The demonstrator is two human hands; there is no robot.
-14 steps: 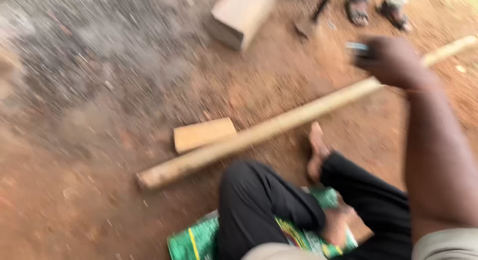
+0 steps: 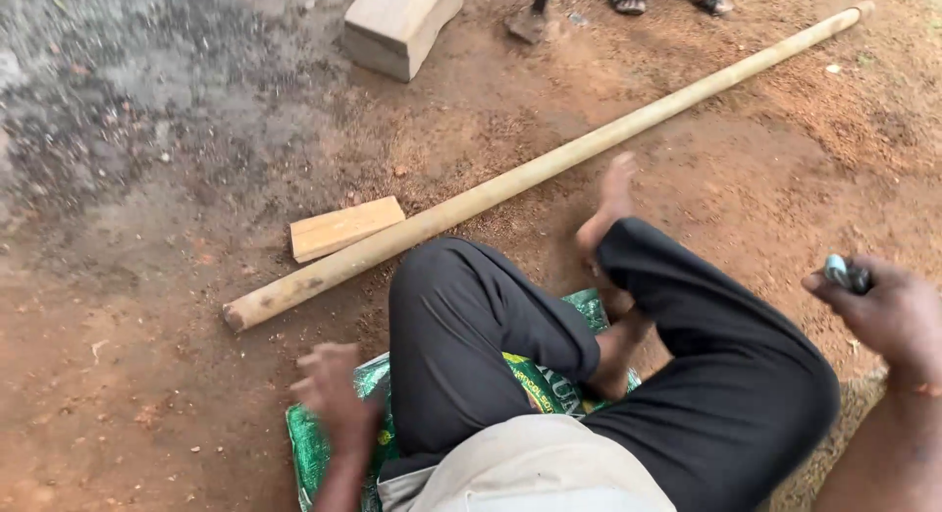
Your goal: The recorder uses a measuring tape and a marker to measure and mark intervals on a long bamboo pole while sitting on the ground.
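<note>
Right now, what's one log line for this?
right hand: holds small grey object | left hand: empty, over green sack | long wooden pole: on ground

One long pale wooden pole (image 2: 530, 174), two light wooden blocks: flat one (image 2: 345, 228), thick one (image 2: 402, 24). One green woven plastic sack (image 2: 324, 438), one small grey tool (image 2: 846, 274).

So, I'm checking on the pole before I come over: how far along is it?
The long wooden pole lies untouched on the dirt beside a small wood block. The right hand holds a small metal tool; the left hand hangs blurred, empty. No working marks show.
</note>
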